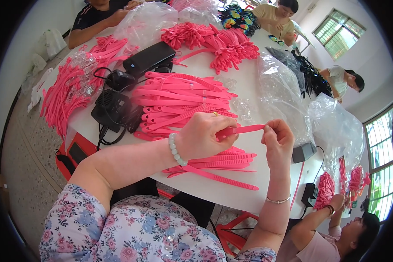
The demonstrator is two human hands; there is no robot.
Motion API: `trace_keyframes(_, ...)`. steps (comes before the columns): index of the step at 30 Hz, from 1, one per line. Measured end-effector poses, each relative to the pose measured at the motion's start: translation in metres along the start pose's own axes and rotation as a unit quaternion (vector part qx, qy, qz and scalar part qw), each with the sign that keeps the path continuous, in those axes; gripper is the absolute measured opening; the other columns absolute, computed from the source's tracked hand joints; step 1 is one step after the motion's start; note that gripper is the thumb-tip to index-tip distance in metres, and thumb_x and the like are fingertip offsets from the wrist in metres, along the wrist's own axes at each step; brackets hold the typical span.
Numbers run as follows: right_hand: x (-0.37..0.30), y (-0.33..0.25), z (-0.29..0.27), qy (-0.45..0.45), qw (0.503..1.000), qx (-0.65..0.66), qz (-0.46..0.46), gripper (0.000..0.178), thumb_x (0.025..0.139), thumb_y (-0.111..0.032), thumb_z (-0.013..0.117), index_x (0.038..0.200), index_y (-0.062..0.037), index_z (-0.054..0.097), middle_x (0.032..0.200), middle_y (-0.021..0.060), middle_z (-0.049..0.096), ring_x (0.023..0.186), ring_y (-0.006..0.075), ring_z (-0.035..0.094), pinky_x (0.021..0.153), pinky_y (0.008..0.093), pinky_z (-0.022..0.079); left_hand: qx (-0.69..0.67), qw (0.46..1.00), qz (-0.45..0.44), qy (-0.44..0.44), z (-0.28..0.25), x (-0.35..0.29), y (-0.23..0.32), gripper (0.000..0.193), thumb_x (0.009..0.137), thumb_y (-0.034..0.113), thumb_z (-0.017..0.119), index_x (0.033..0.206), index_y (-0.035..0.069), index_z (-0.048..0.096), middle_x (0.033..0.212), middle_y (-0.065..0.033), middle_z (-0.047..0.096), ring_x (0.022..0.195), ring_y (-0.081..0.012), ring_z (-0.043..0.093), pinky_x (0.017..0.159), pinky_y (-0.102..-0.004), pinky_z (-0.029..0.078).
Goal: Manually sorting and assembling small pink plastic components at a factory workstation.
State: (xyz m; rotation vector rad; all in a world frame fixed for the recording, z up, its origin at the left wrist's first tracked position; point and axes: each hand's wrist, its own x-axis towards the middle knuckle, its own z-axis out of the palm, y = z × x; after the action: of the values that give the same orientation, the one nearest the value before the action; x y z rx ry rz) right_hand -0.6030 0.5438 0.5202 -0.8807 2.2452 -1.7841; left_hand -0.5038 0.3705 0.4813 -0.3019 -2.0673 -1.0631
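Above the table's near side, a pink rubber strap (248,129) is stretched between my two hands. My left hand (201,136), with a beaded bracelet at the wrist, is closed around one part of it. The strap's other end is pinched between the thumb and fingers of my right hand (278,136). Under and beyond my left hand lies a thick pile of pink straps (179,98), stacked roughly side by side. A smaller group of loose straps (225,162) lies nearer me, below my hands. My left fingers hide part of the held strap.
A black case (149,59) and black power adapters (111,105) with cables stand left of the pile. More pink straps with clear pieces (81,83) lie far left. Clear plastic bags (284,96) cover the right side. Several co-workers sit around the white table (196,192).
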Motion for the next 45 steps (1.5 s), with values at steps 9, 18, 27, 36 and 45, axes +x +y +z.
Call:
trace_keyframes(9, 0.019, 0.021, -0.024, -0.09, 0.993, 0.037, 0.062, 0.012, 0.085, -0.008, 0.054, 0.084, 0.0027, 0.059, 0.07, 0.0018, 0.057, 0.062, 0.0075, 0.054, 0.058, 0.0217, 0.044, 0.066, 0.997, 0.013, 0.033, -0.023, 0.014, 0.001, 0.018, 0.074, 0.008, 0.069, 0.089, 0.001, 0.063, 0.071, -0.0109, 0.061, 0.062, -0.0222, 0.058, 0.056, -0.0305, 0.046)
trace_keyframes(18, 0.035, 0.086, -0.087, 0.105, 0.752, -0.648, -0.068, 0.015, 0.077, -0.003, 0.049, 0.076, 0.0041, 0.062, 0.08, 0.0199, 0.06, 0.079, 0.034, 0.06, 0.068, 0.0432, 0.048, 0.38, 0.904, 0.183, 0.069, -0.054, 0.052, -0.014, 0.018, 0.073, 0.014, 0.067, 0.087, 0.003, 0.063, 0.073, -0.0091, 0.061, 0.074, -0.0244, 0.059, 0.064, -0.0333, 0.049)
trace_keyframes(27, 0.042, 0.103, -0.09, 0.074, 0.762, -0.641, -0.057, 0.012, 0.07, 0.0, 0.049, 0.069, 0.0001, 0.061, 0.074, 0.0225, 0.06, 0.075, 0.0388, 0.06, 0.069, 0.0456, 0.047, 0.381, 0.915, 0.055, -0.121, -0.056, 0.031, -0.067, 0.016, 0.074, 0.015, 0.063, 0.083, 0.003, 0.062, 0.075, -0.012, 0.063, 0.081, -0.0265, 0.06, 0.071, -0.037, 0.049)
trace_keyframes(36, 0.037, 0.093, -0.091, 0.079, 0.771, -0.632, 0.002, 0.012, 0.074, 0.0, 0.05, 0.079, -0.0003, 0.061, 0.08, 0.0197, 0.061, 0.082, 0.0361, 0.059, 0.072, 0.0424, 0.047, 0.173, 0.971, 0.059, -0.151, -0.047, 0.019, -0.006, 0.016, 0.071, 0.016, 0.067, 0.077, 0.003, 0.061, 0.07, -0.0117, 0.058, 0.073, -0.0286, 0.057, 0.068, -0.038, 0.048)
trace_keyframes(45, 0.032, 0.065, -0.074, 0.087, 0.757, -0.648, 0.015, 0.011, 0.076, -0.004, 0.054, 0.085, -0.0024, 0.06, 0.085, 0.0156, 0.062, 0.08, 0.0329, 0.06, 0.069, 0.0409, 0.047, 0.098, 0.955, 0.008, -0.278, -0.019, -0.004, -0.013, 0.014, 0.071, 0.013, 0.066, 0.068, 0.001, 0.06, 0.071, -0.0125, 0.058, 0.076, -0.0276, 0.058, 0.073, -0.0373, 0.047)
